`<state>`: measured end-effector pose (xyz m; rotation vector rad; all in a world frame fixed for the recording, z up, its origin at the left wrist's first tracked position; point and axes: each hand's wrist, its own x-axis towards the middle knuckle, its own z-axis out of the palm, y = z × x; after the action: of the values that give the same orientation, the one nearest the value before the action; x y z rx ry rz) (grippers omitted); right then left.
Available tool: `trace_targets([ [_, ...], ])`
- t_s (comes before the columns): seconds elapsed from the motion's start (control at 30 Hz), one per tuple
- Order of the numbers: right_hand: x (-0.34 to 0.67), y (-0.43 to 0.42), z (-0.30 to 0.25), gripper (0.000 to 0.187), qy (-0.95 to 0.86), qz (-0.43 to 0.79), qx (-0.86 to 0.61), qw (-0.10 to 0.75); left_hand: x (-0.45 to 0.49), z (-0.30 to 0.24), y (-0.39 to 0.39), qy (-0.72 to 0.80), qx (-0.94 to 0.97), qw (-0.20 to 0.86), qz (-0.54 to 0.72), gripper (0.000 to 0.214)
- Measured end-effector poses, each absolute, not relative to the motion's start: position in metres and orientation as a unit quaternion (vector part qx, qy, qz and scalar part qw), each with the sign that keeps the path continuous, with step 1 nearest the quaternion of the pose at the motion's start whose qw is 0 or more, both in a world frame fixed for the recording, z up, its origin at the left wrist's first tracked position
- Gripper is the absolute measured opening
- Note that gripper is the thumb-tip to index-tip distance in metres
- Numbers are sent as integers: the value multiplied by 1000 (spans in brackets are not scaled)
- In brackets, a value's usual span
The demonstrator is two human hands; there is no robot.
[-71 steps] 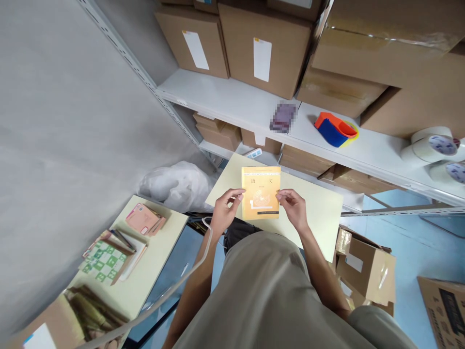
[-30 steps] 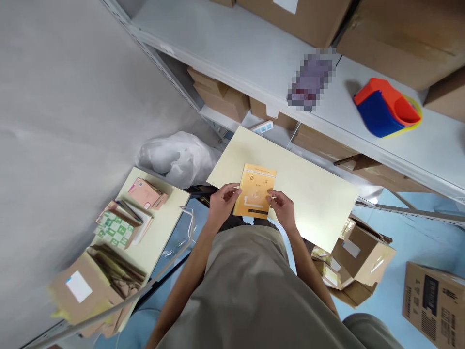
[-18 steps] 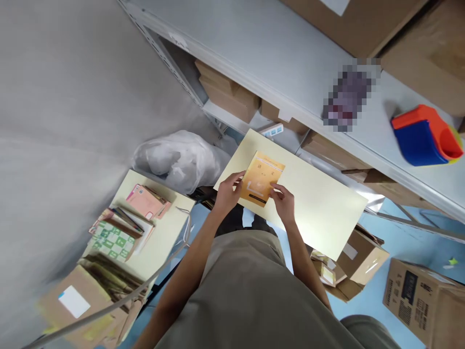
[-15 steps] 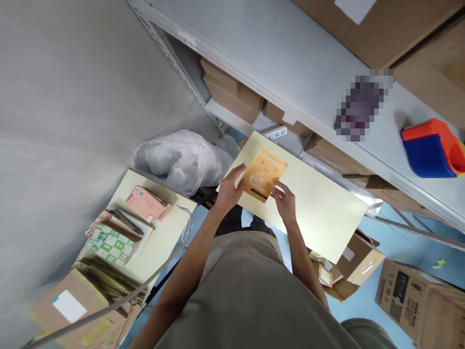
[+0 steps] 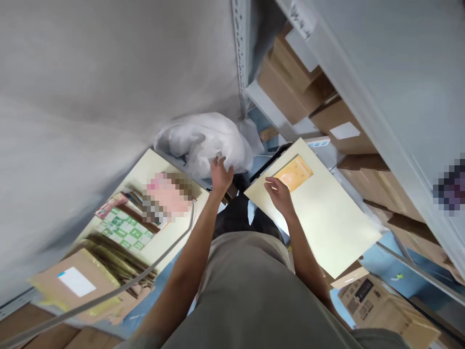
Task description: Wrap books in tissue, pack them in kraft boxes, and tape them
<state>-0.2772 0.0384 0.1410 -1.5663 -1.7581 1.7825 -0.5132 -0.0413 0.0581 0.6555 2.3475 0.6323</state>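
A thin orange booklet (image 5: 292, 173) lies flat on a pale yellow table (image 5: 327, 218) in front of me. My right hand (image 5: 278, 193) hovers just short of the booklet's near edge, fingers loosely curled and holding nothing. My left hand (image 5: 220, 175) has swung left, off the table, toward a white plastic bag (image 5: 203, 143) on the floor; its fingers are spread and empty.
A second pale table (image 5: 160, 237) at the left carries stacked books, among them a green-checked one (image 5: 125, 230) and a cardboard box (image 5: 78, 286). Grey metal shelving (image 5: 381, 97) with brown cartons runs along the right. More cartons (image 5: 374, 303) sit on the blue floor.
Both hands held the orange booklet, lowered it onto the yellow table and let go. The left hand has moved left toward the white bag, and my view has swung left.
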Motion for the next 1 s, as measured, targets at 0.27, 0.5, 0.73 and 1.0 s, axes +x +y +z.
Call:
trace_targets([
  [0.27, -349, 9, 138, 40, -605, 637, -477, 25, -570, -14, -47, 919, 70, 330, 206, 57],
  [0.5, -366, 12, 130, 39, -628, 624, -464, 34, -572, 9, -58, 899, 71, 249, 352, 22],
  [0.73, -406, 25, 117, 65, -596, 668, -443, 49, -534, 95, -77, 810, 123, 229, 525, 42],
  [1.0, -403, 31, 150, 54, -516, 654, -524, 178, -486, 160, -73, 709, 242, 352, 562, 64],
])
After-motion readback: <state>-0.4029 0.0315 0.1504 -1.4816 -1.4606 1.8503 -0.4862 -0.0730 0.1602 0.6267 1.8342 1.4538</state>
